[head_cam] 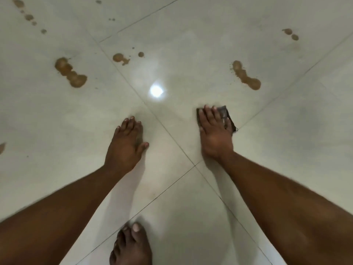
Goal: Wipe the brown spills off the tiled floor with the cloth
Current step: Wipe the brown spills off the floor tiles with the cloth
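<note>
Taking the bright round light reflection [156, 91] on the tiled floor [191, 44] as the landmark, the leftmost things are far to its left: a line of small brown drops [28, 17] running down from the upper left corner, and a brown smear [2, 147] cut by the left edge, lower than the reflection. Closer, left of the reflection and a little above it, sits a large brown spill [70, 72] made of joined lobes. Above the reflection and slightly left lies a smaller brown patch [120, 58] with a round brown dot [141, 54] beside it.

Below the reflection and slightly left, the left hand [127, 144] lies flat on the bare tile, fingers straight and close together, thumb out to the side, holding nothing. Far below the reflection, at the bottom edge, a bare foot [131, 245] stands on the floor.

Below and to the right of the reflection, the right hand [214, 131] presses flat on the dark cloth [224, 113], its fingers straight and lying on the cloth rather than curled round it. The cloth lies on the tile, showing past the fingertips and along the hand's right side, just beside a grout line.

Right of the reflection and a little above it, beyond the cloth and apart from it, is a long brown spill [246, 76]. Farther up and right lie two small brown spots [290, 34].
</note>
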